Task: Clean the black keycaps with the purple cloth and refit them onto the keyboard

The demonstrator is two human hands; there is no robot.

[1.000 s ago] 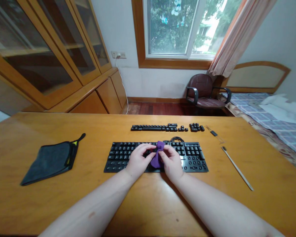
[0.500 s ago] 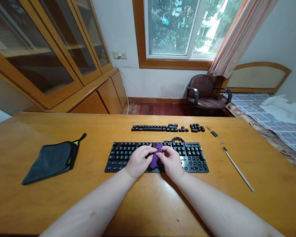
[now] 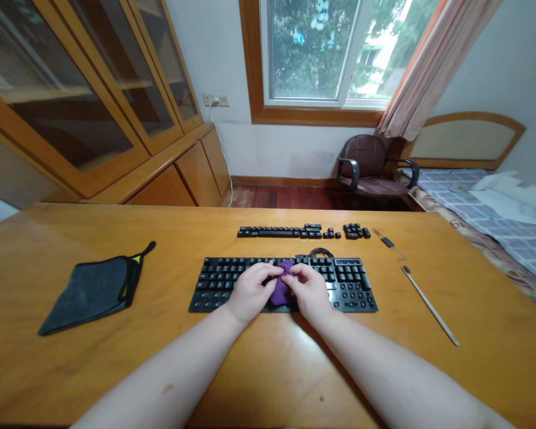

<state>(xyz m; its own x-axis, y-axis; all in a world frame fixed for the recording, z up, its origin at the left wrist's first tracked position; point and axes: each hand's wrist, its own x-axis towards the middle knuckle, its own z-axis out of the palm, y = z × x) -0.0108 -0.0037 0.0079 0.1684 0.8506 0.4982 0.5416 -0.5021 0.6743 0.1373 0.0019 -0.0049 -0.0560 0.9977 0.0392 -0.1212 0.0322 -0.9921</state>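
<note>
Purple putty (image 3: 281, 293) dipped; loose keycaps (image 3: 277, 233) lie beyond keyboard (image 3: 217, 277).

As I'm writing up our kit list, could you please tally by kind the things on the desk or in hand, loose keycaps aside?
Keyboard: 1
Purple soft lump: 1
Wire keycap puller: 1
Slim brush: 1
Grey cloth: 1
Total: 5
</note>
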